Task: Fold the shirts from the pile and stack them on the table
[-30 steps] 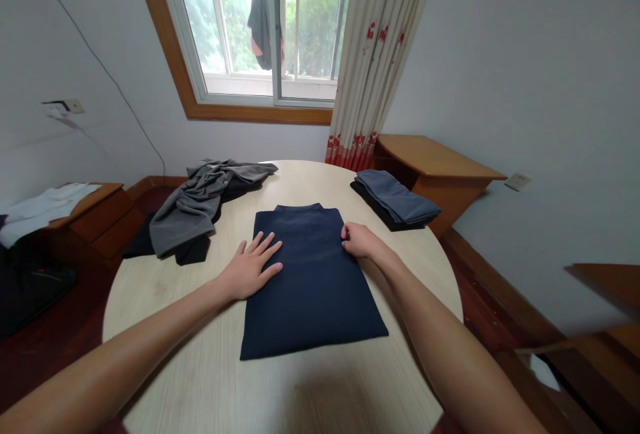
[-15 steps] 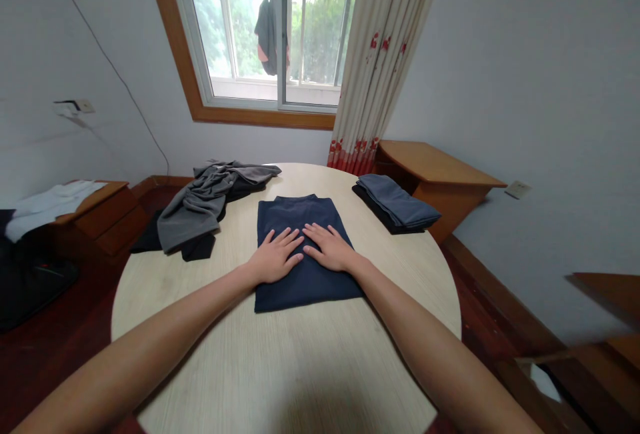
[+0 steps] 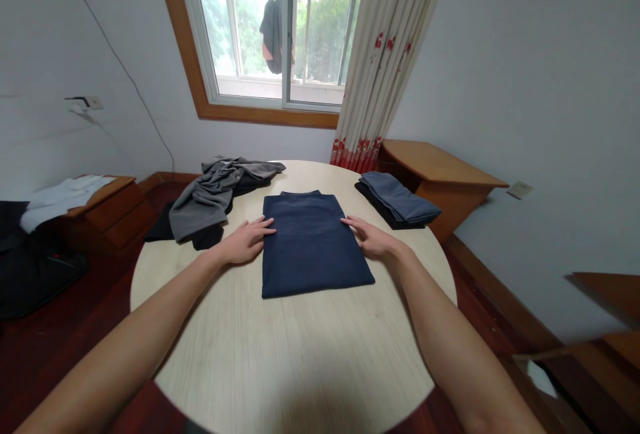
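On a round, pale wood-grain table [image 3: 215,334], we are seeing a rectangular, folded navy cloth garment [image 3: 315,245]; left hand [image 3: 244,243] and right hand [image 3: 374,239] are touching opposite edges, fingers loosely spread, gripping nothing visibly. Uneven pushing could be creasing it.

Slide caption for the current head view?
Left hand and right hand at opposite edges of a folded navy garment on a round table, rumpled clothes left, folded stack right.

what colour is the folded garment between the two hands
The folded garment is dark navy blue, best seen in the head view.
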A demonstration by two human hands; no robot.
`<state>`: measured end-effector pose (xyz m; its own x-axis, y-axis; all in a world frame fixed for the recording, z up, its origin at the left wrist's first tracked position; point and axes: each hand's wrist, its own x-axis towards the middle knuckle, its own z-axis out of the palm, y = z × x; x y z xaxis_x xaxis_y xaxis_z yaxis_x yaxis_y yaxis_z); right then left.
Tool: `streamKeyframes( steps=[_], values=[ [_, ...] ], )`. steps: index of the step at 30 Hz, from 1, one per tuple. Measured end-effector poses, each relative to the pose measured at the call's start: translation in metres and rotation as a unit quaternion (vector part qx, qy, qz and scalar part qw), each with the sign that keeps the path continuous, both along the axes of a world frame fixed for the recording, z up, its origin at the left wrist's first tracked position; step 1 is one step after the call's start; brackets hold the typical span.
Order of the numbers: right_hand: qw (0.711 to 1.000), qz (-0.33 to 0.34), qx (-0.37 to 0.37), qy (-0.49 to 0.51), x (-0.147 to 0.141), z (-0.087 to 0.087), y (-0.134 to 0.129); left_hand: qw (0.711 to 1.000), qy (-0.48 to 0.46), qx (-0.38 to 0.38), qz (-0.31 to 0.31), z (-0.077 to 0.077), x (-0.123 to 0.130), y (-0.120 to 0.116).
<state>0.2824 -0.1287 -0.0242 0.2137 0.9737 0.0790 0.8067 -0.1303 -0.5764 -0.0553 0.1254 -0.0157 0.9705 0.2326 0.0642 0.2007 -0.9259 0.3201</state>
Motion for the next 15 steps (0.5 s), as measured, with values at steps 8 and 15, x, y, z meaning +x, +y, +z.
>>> streamKeyframes(
  steps=[8, 15],
  values=[
    [0.998, 0.059, -0.002, 0.009, -0.023, 0.027, 0.000, 0.995, 0.043, -0.027, -0.091, 0.019, -0.001, -0.026],
    [0.991, 0.030, 0.052, 0.118, -0.031, 0.034, -0.002, 0.983, -0.062, -0.165, -0.055, 0.022, -0.002, -0.022]
  ],
)
